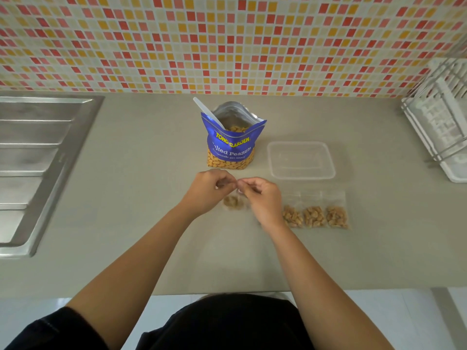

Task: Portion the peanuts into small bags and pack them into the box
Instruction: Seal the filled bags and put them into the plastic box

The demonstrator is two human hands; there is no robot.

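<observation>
1. Forearms meet at centre; left hand and right hand pinch the top of a small clear plastic bag of peanuts, low over the grey counter.
2. Three filled clear bags lie just right, with a clear rectangular plastic box behind them.
3. Counter runs left to the steel sink.

Soft, even light; shadows faint on the counter. Dull glare on the steel sink. My right hand smears slightly; edges bow.

Blurry small bag, top hidden; rack cut off R.
</observation>
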